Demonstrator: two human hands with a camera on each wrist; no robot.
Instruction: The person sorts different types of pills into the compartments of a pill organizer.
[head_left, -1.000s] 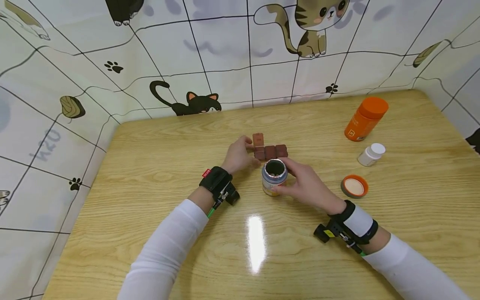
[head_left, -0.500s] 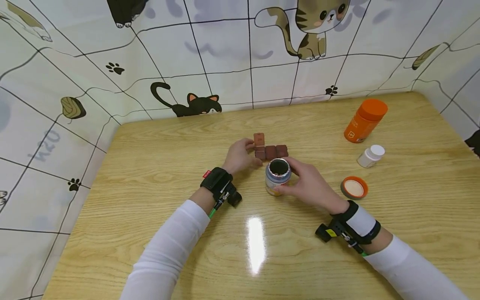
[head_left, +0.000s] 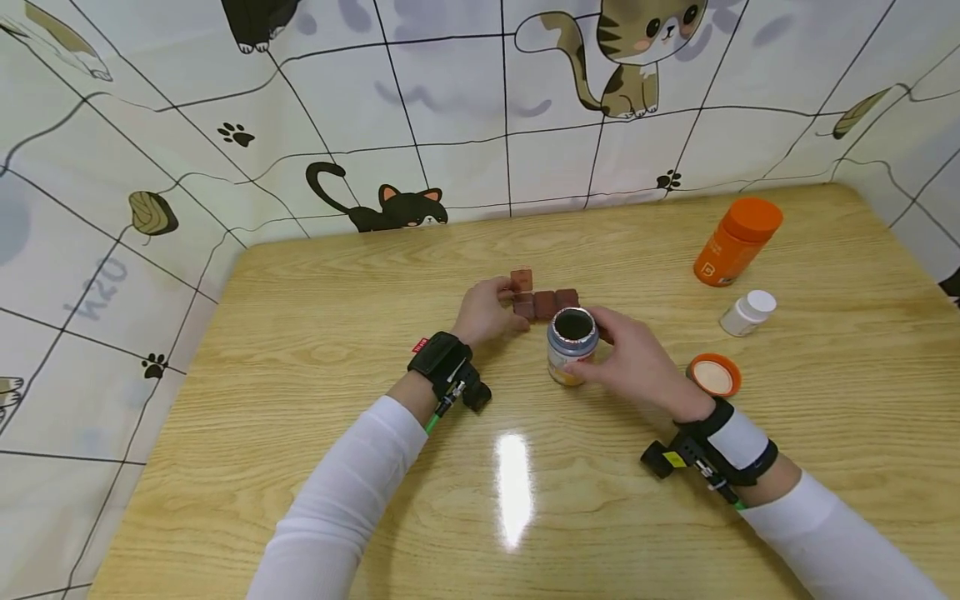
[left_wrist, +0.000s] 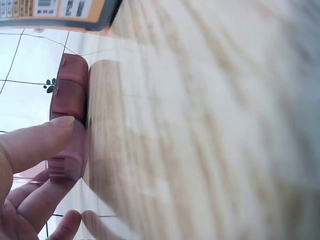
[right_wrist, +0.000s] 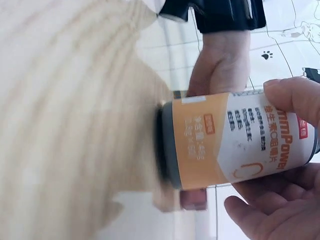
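Against the table lies a reddish-brown pill box of square compartments set in an L shape. My left hand pinches its left end, with the thumb on the near side and fingers at the far side in the left wrist view. In my right hand is an uncapped vitamin tablet bottle, gripped between thumb and fingers. It stands nearly upright just in front of the box's right end. Its orange and white label faces the right wrist camera. The inside of its mouth looks dark.
Right of the right hand, an orange-rimmed cap lies upside down on the wooden table. Farther back stand a small white bottle and a tall orange bottle. A cat-print cloth rises behind the table.
My right hand has shifted the tablet bottle a little to the right and away from me. The left hand has stayed at the pill box.
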